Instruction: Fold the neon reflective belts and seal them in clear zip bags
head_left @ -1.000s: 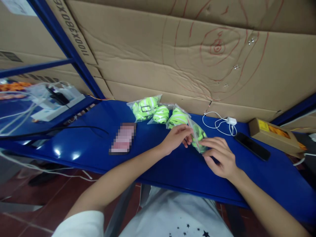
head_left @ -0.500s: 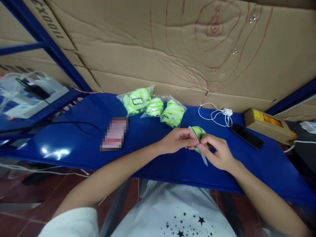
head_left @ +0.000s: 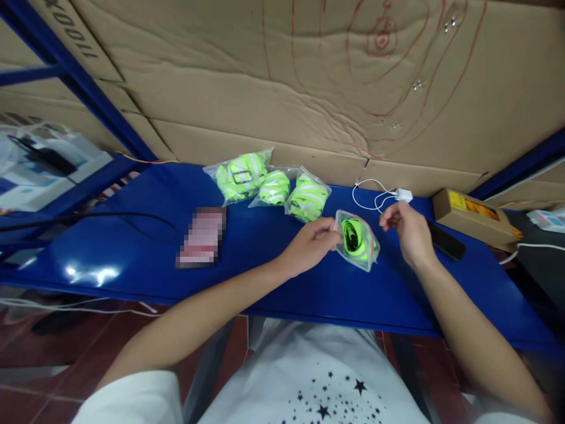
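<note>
My left hand (head_left: 311,244) pinches the left edge of a clear zip bag (head_left: 368,259) above the blue tabletop. Inside the bag is a rolled neon-green strap (head_left: 352,237), its coiled end facing up. To the right of the bag, my right hand (head_left: 409,232) is raised with loosely bent fingers and holds nothing. It is apart from the bag and nearest the white charger. Three more bagged neon-green bundles with pale stripes lie behind: a left one (head_left: 241,176) with a dark buckle, a middle one (head_left: 273,188) and a right one (head_left: 308,197).
A phone with a blurred screen (head_left: 202,235) lies left on the blue table (head_left: 251,253). On the right are a white charger (head_left: 403,195) with its cable, a black phone (head_left: 448,242) and a cardboard box (head_left: 477,221). A cardboard wall (head_left: 220,88) stands behind.
My right hand has let go of the bag and moved right and up. The bag has turned in my left hand, so the coiled strap inside now shows.
</note>
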`<action>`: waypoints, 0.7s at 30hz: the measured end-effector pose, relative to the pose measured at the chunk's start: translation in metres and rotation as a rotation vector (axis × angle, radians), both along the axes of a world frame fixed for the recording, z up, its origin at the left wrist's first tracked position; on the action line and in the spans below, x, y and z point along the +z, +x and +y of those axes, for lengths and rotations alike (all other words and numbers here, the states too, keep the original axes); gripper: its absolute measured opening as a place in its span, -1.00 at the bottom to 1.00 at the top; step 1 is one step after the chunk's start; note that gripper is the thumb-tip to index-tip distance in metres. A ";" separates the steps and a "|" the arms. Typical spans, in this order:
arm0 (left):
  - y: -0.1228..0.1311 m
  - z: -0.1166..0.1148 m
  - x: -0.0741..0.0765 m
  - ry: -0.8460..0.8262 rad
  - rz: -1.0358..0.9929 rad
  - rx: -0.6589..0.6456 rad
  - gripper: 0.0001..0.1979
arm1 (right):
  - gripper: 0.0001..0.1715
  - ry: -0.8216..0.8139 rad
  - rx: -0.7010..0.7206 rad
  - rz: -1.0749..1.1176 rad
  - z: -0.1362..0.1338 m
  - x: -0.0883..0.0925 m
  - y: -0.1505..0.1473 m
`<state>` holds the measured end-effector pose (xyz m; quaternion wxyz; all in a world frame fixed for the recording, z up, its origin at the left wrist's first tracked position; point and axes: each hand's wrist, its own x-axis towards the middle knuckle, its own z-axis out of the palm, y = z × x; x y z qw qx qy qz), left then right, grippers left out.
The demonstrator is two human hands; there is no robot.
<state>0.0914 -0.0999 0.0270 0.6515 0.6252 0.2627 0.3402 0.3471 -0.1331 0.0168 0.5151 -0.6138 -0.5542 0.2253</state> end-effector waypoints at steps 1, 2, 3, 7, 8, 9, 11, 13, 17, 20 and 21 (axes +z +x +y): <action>0.001 0.001 -0.001 -0.047 -0.008 0.010 -0.87 | -0.38 -0.072 0.000 -0.029 0.003 -0.002 0.004; 0.002 0.002 -0.003 -0.098 -0.022 0.017 -0.89 | -0.39 -0.148 0.005 -0.063 0.005 -0.005 0.007; 0.003 0.003 -0.004 -0.145 -0.040 0.023 -0.90 | -0.39 -0.221 0.017 -0.095 0.006 -0.007 0.010; 0.005 0.008 -0.007 -0.269 -0.103 0.035 -0.93 | -0.31 -0.416 0.091 -0.134 0.005 -0.015 0.016; 0.005 0.009 -0.008 -0.284 -0.117 0.033 -0.93 | -0.30 -0.422 0.107 -0.122 0.005 -0.016 0.015; 0.005 0.010 -0.008 -0.293 -0.129 0.034 -0.92 | -0.31 -0.404 0.113 -0.106 0.007 -0.015 0.014; 0.005 0.013 -0.010 -0.293 -0.145 0.045 -0.91 | -0.32 -0.306 0.089 -0.072 0.012 -0.010 0.012; 0.006 0.016 -0.013 -0.274 -0.148 0.069 -0.89 | -0.34 -0.151 0.022 -0.042 0.020 0.004 0.011; 0.009 0.024 -0.025 -0.193 -0.121 0.143 -0.85 | -0.48 0.242 -0.172 -0.015 0.043 0.060 0.019; 0.009 0.028 -0.031 -0.086 -0.088 0.197 -0.82 | -0.58 0.640 -0.311 -0.109 0.061 0.107 0.030; 0.009 0.029 -0.031 -0.045 -0.073 0.209 -0.83 | -0.62 0.659 -0.291 -0.188 0.067 0.119 0.032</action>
